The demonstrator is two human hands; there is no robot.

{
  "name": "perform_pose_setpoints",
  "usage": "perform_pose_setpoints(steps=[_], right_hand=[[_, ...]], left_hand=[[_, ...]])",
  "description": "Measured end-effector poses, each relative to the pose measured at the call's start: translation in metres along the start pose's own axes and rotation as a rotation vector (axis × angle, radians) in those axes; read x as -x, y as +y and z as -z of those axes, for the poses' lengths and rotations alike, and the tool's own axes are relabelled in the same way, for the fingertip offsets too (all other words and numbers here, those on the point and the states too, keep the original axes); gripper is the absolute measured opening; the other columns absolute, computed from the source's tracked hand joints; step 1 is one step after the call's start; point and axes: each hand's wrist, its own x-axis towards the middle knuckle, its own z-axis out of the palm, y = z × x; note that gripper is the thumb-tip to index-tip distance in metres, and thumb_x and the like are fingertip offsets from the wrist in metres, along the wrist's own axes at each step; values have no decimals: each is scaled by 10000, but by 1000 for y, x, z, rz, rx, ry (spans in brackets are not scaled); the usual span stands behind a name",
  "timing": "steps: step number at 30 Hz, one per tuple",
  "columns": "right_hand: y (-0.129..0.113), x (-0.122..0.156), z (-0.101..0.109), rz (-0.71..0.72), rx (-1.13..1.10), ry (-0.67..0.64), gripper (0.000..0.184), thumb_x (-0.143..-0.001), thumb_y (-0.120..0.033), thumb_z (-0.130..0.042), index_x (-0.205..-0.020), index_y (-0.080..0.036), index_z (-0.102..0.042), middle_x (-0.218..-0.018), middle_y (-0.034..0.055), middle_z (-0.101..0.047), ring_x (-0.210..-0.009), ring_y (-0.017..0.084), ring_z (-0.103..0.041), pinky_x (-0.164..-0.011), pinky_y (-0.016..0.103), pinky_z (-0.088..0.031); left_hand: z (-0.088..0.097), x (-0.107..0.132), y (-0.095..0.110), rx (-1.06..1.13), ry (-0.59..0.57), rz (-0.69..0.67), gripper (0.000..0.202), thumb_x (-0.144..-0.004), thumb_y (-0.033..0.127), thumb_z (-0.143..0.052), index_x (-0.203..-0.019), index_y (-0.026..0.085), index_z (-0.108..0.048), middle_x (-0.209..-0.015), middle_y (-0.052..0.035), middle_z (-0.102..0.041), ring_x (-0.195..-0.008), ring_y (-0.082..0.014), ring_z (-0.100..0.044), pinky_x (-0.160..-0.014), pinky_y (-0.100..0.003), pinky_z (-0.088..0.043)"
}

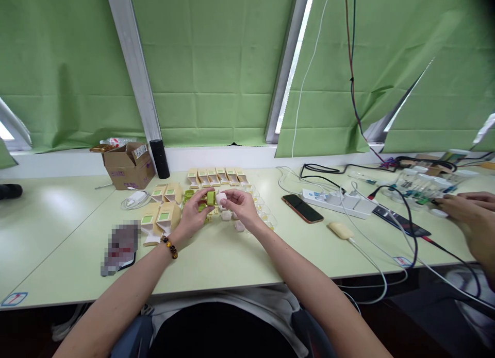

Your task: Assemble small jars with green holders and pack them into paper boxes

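Between the fingers of my left hand (195, 214) is a small green case (211, 198), held up above the table. My right hand (242, 206) pinches a small white cube-like piece (220, 198) right beside the green case; whether the two touch I cannot tell. More white pieces (226, 215) lie on the table below my hands, and another white piece (240, 225) sits nearer to me. Other green cases (188, 194) are partly hidden behind my left hand. Clear plastic shells (266, 216) with yellowish parts lie to the right of my right hand.
Cream boxes (169, 216) stand left of my hands, with a row of several open ones (219, 176) behind. Further out are a cardboard box (129, 167), a black cylinder (159, 158), a phone (302, 208) and a power strip (340, 202) with cables. A co-worker's hands (464, 214) are at right.
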Motion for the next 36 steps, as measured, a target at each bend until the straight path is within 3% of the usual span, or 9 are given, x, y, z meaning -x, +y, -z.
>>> perform_pose_setpoints(steps=[7, 18, 36], right_hand=[[2, 2, 1, -1, 38, -31, 376, -734, -502, -929, -965, -220, -837, -866, 46, -812, -749, 218, -725, -731, 364, -592], [4, 0, 0, 12, 74, -27, 437, -742, -568, -891, -922, -177, -813, -674, 11, -718, -607, 162, -650, -634, 305, -549], [15, 2, -10, 13, 73, 89, 516, -745, -619, -868, -968, -157, -811, -795, 71, -799, -658, 207, -737, -652, 336, -621]], left_hand=[[1, 2, 1, -142, -57, -69, 465, -878, 200, -772, -1331, 295, -736, -1413, -97, -672, -1322, -311, -595, -1042, -422, -509], [-2, 3, 3, -201, -52, -90, 455, -856, 189, -798, -1303, 256, -742, -1334, -103, -698, -1205, -278, -652, -955, -378, -551], [-6, 9, -4, -408, -10, -231, 472, -927, 240, -755, -1382, 226, -630, -1382, -130, -654, -1151, -249, -667, -934, -377, -584]])
